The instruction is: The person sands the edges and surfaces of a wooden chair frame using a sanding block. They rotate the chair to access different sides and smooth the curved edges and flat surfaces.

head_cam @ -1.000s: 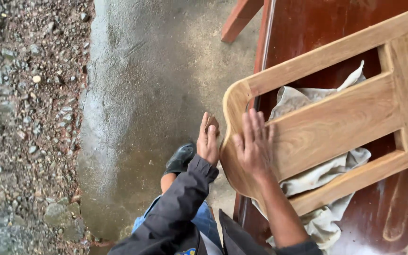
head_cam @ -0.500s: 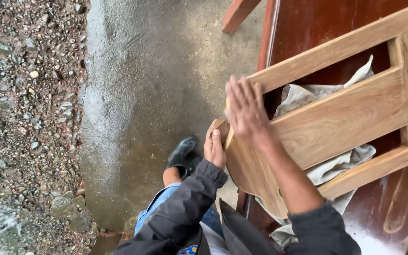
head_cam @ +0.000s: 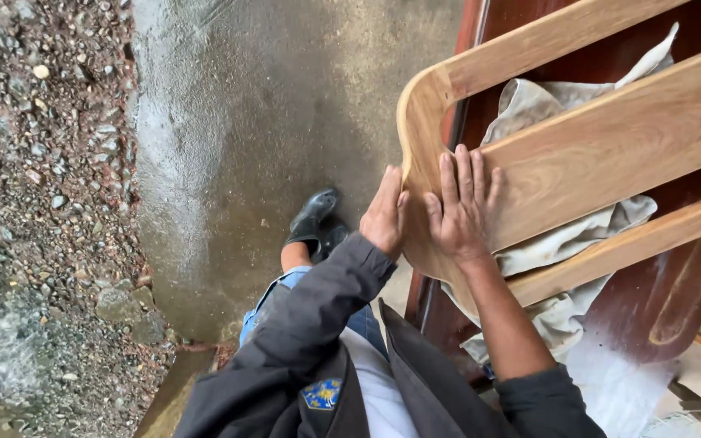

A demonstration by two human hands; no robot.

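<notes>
Half a second ago the right hand (head_cam: pixel 462 207) lay higher up on the rounded corner of the wooden frame and the left hand (head_cam: pixel 385 216) pinched a small brown piece against the edge below it; now the right hand has slid down onto the face of the frame, and the left hand has come up level with it, the two nearly side by side.

Far to the left of the hands runs a strip of wet gravel (head_cam: pixel 34 203), then a wet concrete floor (head_cam: pixel 261 122). Just below and left of the left hand, a black shoe (head_cam: pixel 311 219) stands on that floor, with a blue-jeaned knee (head_cam: pixel 285 296) under the dark grey sleeve (head_cam: pixel 318 316). Low on the jacket, beneath both hands, sits a small blue shield-shaped badge (head_cam: pixel 321 394) with yellow marks.

That left hand is pressed, fingers straight and close together, against the outer curved edge of the light wooden frame (head_cam: pixel 610 138); whether it still holds the small brown piece cannot be told. Its neighbour lies flat and open, fingers spread, on the frame's face just inside the rounded corner, gripping nothing.

From the hands the frame reaches up and to the right, its slats resting on a crumpled pale cloth (head_cam: pixel 561 243) that lies right of the right hand. Under the cloth is a dark red-brown varnished bench (head_cam: pixel 659 300), whose surface carries a whitish dusty smear near its lower right end.
</notes>
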